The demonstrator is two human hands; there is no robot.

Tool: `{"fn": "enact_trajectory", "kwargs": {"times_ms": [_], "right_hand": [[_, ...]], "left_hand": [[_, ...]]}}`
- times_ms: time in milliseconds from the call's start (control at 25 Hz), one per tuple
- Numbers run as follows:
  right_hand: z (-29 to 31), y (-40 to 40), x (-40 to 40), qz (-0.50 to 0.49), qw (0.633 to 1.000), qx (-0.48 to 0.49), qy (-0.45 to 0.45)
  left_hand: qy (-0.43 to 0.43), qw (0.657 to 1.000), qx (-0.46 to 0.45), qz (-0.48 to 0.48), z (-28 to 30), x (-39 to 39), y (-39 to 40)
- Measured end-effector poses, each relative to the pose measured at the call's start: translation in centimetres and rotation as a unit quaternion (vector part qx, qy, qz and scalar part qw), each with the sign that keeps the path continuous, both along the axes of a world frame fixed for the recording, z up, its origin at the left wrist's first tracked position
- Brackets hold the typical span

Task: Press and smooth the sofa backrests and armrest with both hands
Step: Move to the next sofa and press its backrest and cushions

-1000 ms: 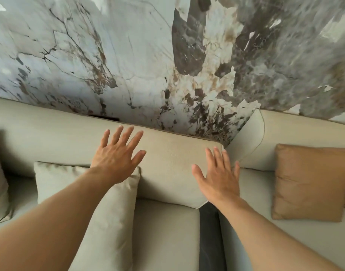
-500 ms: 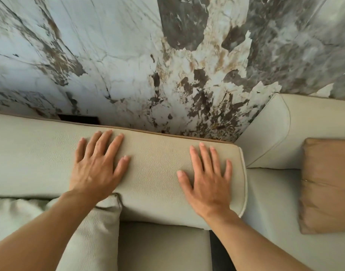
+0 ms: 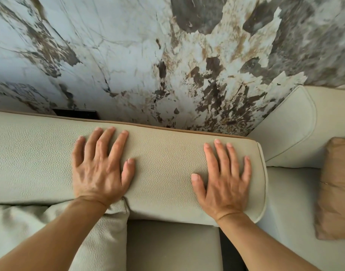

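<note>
A beige pebbled-leather sofa backrest (image 3: 163, 165) runs across the middle of the head view, ending in a piped right edge. My left hand (image 3: 101, 169) lies flat on it, palm down, fingers spread, near its middle. My right hand (image 3: 224, 178) lies flat close to the backrest's right end, fingers apart. Neither hand holds anything. A second backrest section (image 3: 292, 126) angles away at the upper right. No armrest can be made out.
A beige cushion (image 3: 101, 237) leans under my left wrist. A tan cushion (image 3: 335, 188) rests on the right seat. The seat pad (image 3: 173, 245) lies below, beside a dark gap (image 3: 230, 257). A marble-patterned wall (image 3: 148, 55) rises directly behind.
Both hands came down from the air onto the backrest and now rest flat on it. The view has drawn closer to the sofa.
</note>
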State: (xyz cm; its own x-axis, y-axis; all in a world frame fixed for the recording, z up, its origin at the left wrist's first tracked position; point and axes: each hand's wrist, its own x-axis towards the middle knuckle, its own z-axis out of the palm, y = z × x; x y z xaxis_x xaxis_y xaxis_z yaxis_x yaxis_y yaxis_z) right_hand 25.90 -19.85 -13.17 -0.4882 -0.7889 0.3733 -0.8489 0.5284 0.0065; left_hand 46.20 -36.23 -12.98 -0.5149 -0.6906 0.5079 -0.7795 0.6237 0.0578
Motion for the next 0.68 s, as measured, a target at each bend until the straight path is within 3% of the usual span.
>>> {"fn": "enact_trajectory", "kwargs": {"times_ms": [680], "right_hand": [[-0.5,-5.5,-4.8,0.033,0.999,-0.020,0.013]], "left_hand": [[0.013,0.999,-0.006,0.038,-0.4,-4.0,-4.0]]}}
